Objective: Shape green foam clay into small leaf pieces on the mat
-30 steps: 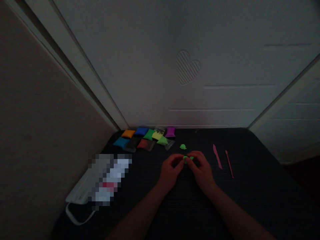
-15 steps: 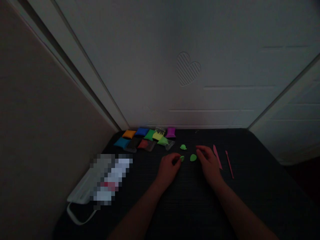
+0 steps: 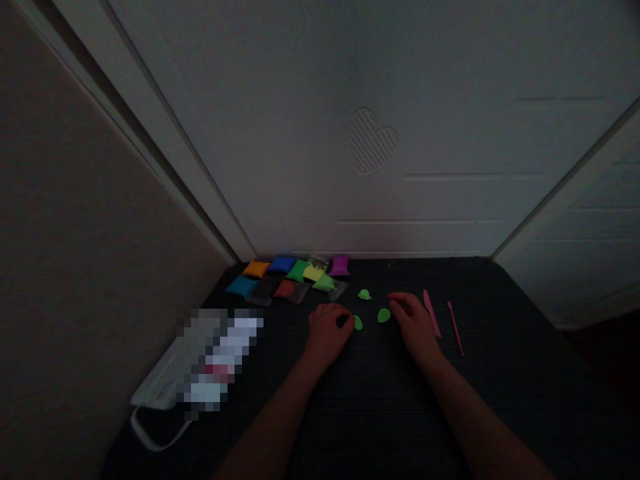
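Observation:
My left hand (image 3: pixel 329 333) pinches the edge of a small flat piece of light green clay (image 3: pixel 359 324) between thumb and fingertips, low over the dark table. Just to the right lies a second flat, rounded green clay piece (image 3: pixel 383 315). My right hand (image 3: pixel 413 321) is beside that second piece, thumb and forefinger apart, with nothing visible in them. Behind the two flat pieces rests a small green clay lump (image 3: pixel 365 294) with little bits sticking out of it.
Several coloured clay packets (image 3: pixel 283 265) are grouped at the back left. To the right lie a pink plastic knife (image 3: pixel 432 313) and a thin pink stick tool (image 3: pixel 455 328). A white strapped item (image 3: pixel 157 387), partly blurred out, is at the left. A white panel (image 3: pixel 430 147) stands behind the table.
The clay piece in my left hand has turned from tilted to flatter and come slightly nearer to me. My right hand stays almost where it was. The view has shifted a little.

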`<state>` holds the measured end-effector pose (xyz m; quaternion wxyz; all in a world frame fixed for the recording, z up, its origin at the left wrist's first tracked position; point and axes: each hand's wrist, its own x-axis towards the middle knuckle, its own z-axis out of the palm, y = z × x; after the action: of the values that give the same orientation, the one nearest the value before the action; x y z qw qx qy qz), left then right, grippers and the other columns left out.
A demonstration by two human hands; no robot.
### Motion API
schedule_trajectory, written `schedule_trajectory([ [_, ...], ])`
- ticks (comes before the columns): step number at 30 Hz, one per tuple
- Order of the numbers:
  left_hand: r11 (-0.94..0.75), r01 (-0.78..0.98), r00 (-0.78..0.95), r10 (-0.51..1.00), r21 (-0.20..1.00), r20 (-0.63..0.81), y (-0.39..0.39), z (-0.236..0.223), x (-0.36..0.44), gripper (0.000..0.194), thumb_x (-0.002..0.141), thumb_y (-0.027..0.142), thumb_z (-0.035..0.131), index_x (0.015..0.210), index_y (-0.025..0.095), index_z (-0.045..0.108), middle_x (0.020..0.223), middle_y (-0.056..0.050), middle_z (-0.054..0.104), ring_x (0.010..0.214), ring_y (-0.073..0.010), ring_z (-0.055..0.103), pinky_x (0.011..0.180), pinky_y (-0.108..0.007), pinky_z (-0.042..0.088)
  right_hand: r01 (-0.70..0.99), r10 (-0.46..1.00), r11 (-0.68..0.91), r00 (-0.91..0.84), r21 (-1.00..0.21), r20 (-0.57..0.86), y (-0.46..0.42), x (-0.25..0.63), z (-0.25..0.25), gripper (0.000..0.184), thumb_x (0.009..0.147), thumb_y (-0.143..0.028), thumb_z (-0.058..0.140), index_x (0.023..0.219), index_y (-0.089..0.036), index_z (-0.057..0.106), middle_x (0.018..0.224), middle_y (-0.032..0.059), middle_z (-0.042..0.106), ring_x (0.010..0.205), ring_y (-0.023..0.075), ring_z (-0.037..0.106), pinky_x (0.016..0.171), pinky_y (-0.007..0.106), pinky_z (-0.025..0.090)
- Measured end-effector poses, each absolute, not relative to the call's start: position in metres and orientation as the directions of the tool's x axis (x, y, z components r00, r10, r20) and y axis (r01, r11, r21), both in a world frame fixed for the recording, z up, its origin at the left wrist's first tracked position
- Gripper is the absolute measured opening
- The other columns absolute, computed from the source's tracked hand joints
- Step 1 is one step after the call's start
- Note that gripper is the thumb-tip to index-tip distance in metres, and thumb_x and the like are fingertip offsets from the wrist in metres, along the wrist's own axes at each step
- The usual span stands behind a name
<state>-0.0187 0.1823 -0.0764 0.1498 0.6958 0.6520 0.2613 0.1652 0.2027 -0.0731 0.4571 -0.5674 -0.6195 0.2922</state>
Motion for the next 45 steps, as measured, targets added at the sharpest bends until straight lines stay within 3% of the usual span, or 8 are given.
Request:
schedule_trajectory([
  [4,-0.1,0.833,0.004,0.985,0.545,0.174,0.183,-0.079,-0.019,0.023,0.078,0.035,0.046,0.09,0.025,0.062,0.089,-0.002,0.062,0.089,-0.02,0.05,0.08,-0.035,0.032,0.678,0.951,0.298,-0.151,-0.672,0.27,0.193,0.162,-0.063,0.027,0.081,-0.026,0.038,0.099,-0.02,0.058,0.094,0.006,0.062,0.086,0.0185,0.057,0.075,0.033,0.042],
  [7,-0.098,0.846,0.009,0.985,0.524,0.17,0.183,-0.082,-0.018,0.024,0.077,0.037,0.046,0.091,0.026,0.063,0.09,-0.002,0.061,0.09,-0.0205,0.049,0.078,-0.035,0.031,0.798,0.904,0.419,-0.413,-0.433,0.114,0.174,0.152,-0.056,0.036,0.081,-0.022,0.037,0.115,-0.025,0.049,0.089,0.0053,0.066,0.076,0.0184,0.062,0.067,0.03,0.043],
  [10,-0.102,0.85,0.02,0.987,0.517,0.162,0.183,-0.083,-0.018,0.023,0.076,0.039,0.048,0.088,0.027,0.064,0.089,-0.002,0.061,0.09,-0.0206,0.048,0.078,-0.035,0.03,0.842,0.865,0.486,-0.502,-0.234,-0.01,0.158,0.141,-0.054,0.046,0.08,-0.022,0.037,0.126,-0.026,0.035,0.073,0.0054,0.068,0.061,0.0198,0.062,0.055,0.028,0.041],
  [13,-0.099,0.846,0.019,0.988,0.524,0.156,0.183,-0.083,-0.018,0.019,0.075,0.037,0.05,0.084,0.027,0.064,0.086,-0.001,0.06,0.088,-0.0202,0.048,0.078,-0.035,0.03,0.855,0.859,0.497,-0.509,-0.148,-0.05,0.152,0.137,-0.055,0.05,0.08,-0.022,0.038,0.129,-0.026,0.029,0.067,0.005,0.067,0.055,0.0207,0.062,0.05,0.027,0.038],
  [45,-0.088,0.863,0.005,0.986,0.497,0.166,0.182,-0.082,-0.016,0.015,0.075,0.033,0.051,0.079,0.024,0.062,0.084,-0.001,0.061,0.087,-0.0204,0.048,0.076,-0.035,0.03,0.892,0.876,0.444,-0.452,-0.083,-0.168,0.151,0.139,-0.058,0.049,0.082,-0.024,0.033,0.129,-0.033,0.026,0.065,0.0054,0.067,0.054,0.0242,0.062,0.048,0.03,0.038],
])
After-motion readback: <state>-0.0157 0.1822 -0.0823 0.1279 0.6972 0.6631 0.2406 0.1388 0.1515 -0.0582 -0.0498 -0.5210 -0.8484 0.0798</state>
